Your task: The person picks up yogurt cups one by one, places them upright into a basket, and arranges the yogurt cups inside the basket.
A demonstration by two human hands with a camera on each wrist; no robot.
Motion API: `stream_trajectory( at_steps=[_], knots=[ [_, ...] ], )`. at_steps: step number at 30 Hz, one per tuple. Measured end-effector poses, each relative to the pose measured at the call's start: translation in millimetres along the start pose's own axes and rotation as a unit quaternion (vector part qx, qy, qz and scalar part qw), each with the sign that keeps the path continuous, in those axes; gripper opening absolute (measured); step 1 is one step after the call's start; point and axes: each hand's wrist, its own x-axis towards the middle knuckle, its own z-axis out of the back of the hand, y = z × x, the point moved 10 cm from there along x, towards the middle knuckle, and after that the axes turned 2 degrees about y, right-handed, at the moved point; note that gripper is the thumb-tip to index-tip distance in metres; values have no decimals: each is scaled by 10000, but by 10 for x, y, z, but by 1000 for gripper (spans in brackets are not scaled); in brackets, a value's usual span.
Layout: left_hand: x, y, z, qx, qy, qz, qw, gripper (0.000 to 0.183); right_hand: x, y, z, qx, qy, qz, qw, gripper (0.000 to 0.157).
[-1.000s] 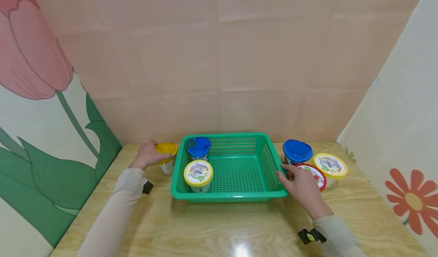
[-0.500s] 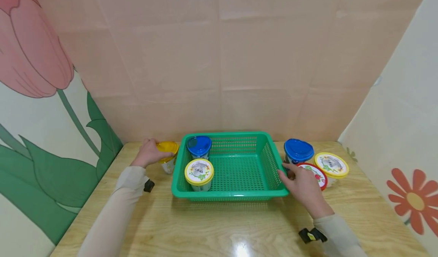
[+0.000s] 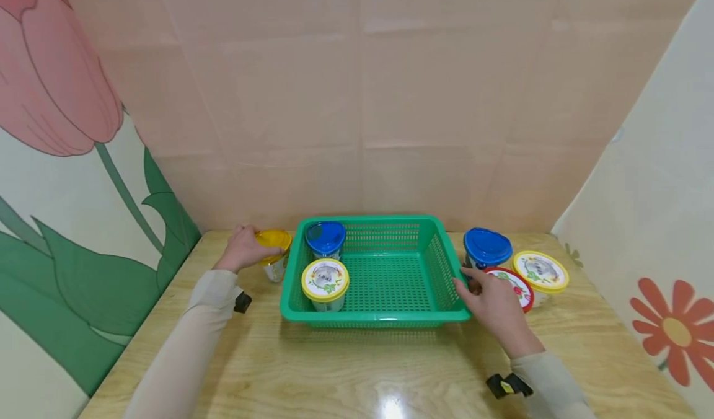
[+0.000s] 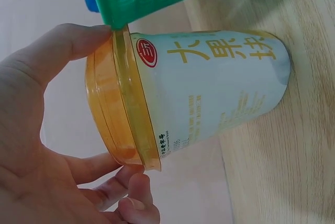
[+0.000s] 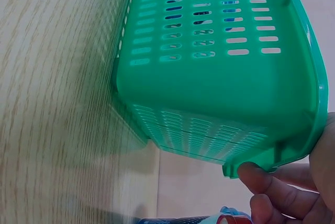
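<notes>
My left hand (image 3: 243, 250) grips a cup with a translucent yellow lid (image 3: 273, 246), thumb on one side of the lid and fingers on the other. In the left wrist view this lidded cup (image 4: 209, 82) is white with gold lettering and stands on the table beside the basket. At the right end of the green plastic basket (image 3: 379, 315), my right hand (image 3: 493, 304) holds the rim, its fingers hooked under the edge in the right wrist view. Inside the basket's left end stand a blue-lidded cup (image 3: 326, 238) and a tub with a yellow-rimmed white lid (image 3: 325, 281).
Right of the basket stand a blue-lidded cup (image 3: 488, 247), a red-rimmed tub (image 3: 514, 286) partly behind my right hand, and a yellow-rimmed tub (image 3: 540, 271). All rest on a wooden table (image 3: 334, 369). A beige covered wall (image 3: 357, 97) rises at the table's back edge.
</notes>
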Motion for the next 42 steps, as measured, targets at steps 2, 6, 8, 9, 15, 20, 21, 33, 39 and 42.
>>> stream_trajectory(
  at_steps=[2, 6, 8, 9, 15, 20, 21, 33, 39, 42],
  knots=[
    [-1, 11, -3, -27, 7, 26, 10000, 87, -5, -6, -8, 0, 12, -11, 10000, 43],
    [2, 34, 3, -31, 12, 60, 10000, 88, -7, -7, -9, 12, -14, 6, 10000, 43],
    [0, 40, 14, -48, 16, 66, 10000, 89, -2, -5, -5, 26, -25, 14, 10000, 43],
    [-4, 38, 21, -55, 13, 63, 10000, 89, 3, -7, -2, 30, -34, 10, 10000, 42],
    [-21, 41, 55, 2, -22, 48, 10000, 88, 9, -11, -4, 66, -6, -38, 10000, 43],
    [-30, 27, 79, 29, -72, 29, 10000, 89, 3, -9, -16, 56, 68, -68, 9999, 44],
    [-35, 18, 84, 26, -79, 18, 10000, 89, 0, -10, -19, 55, 84, -77, 9999, 44],
    [-88, -97, 147, -8, -201, -92, 9998, 89, 2, -8, -13, 44, 52, -84, 9999, 43],
    [-110, -125, 167, -11, -256, -70, 9996, 88, 0, -8, -13, 46, 51, -82, 9999, 43],
    [-127, -133, 181, -48, -285, -37, 9996, 89, -2, -6, -15, 57, 63, -90, 9999, 44]
  ],
)
